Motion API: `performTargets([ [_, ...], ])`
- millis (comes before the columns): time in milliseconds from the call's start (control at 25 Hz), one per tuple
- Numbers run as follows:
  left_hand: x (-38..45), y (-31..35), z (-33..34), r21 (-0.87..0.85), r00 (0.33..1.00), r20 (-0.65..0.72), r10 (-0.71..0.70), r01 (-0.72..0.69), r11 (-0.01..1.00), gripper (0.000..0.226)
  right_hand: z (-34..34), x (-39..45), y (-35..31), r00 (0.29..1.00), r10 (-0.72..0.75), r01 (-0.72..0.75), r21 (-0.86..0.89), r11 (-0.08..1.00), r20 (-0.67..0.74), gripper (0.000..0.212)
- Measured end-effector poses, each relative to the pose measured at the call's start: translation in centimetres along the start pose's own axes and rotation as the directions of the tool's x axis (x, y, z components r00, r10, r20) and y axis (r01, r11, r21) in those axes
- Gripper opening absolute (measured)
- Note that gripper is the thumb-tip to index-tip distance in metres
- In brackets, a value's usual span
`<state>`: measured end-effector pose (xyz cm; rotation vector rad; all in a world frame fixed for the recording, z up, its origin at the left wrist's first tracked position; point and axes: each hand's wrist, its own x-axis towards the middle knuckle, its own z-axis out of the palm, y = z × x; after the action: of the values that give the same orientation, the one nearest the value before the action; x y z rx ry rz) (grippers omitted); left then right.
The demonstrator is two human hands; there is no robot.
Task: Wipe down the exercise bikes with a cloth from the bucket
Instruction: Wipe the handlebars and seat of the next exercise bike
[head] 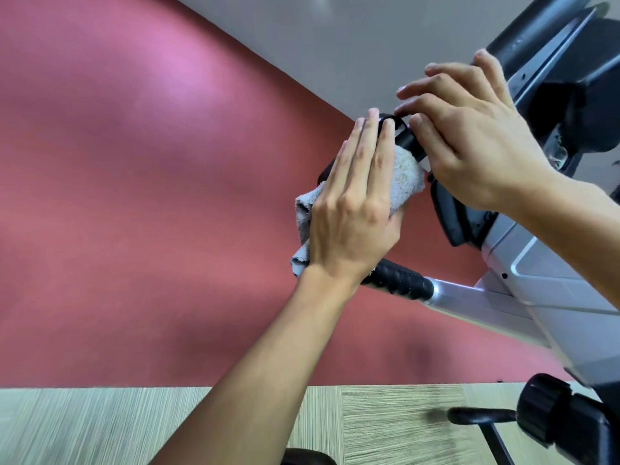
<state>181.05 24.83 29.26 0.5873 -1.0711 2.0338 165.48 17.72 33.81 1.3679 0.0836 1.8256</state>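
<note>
A: Head view first. Where is the cloth?

B: The grey cloth sits right of centre in the frame, bunched against the black handlebar grip of the exercise bike. The left hand lies over it, fingers straight and close together, pressing it onto the grip; its thumb is hidden beneath, so I cannot tell if it curls under.

A: And the other hand?

B: The right hand is in the upper right, just above the same grip. Its fingers are loosely spread and slightly bent, tips touching the black end of the bar. It holds nothing I can make out.

A: Any bucket or other container?

B: I see none in this view.

A: What else of the bike shows?

B: A second black grip on a silver arm lies below the left wrist, the grey frame runs down the right edge, and a black knob sits at lower right.

A: The room?

B: A dark pink wall fills the left and centre, a grey wall band lies across the top, and a pale striped floor runs along the bottom.
</note>
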Motion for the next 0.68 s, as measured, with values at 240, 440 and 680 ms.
performTargets([
  [240,-4.3,-0.4,-1.6,0.081,0.999,0.022,0.047,-0.049,0.996,0.083,-1.5,-1.7,0.1,0.999,0.043,-0.039,0.211,0.977,-0.014,0.042],
  [440,-8.8,-0.9,-1.8,0.248,0.861,0.33,0.387,-0.475,0.844,0.06,-0.9,-9.5,-1.3,0.977,0.206,-0.211,0.321,0.923,0.05,0.037],
  [680,-9.1,-1.5,5.0,0.495,0.676,0.496,0.545,-0.736,0.463,0.056,3.8,-14.2,-0.7,0.521,0.216,-0.155,-0.157,0.975,0.826,0.034],
])
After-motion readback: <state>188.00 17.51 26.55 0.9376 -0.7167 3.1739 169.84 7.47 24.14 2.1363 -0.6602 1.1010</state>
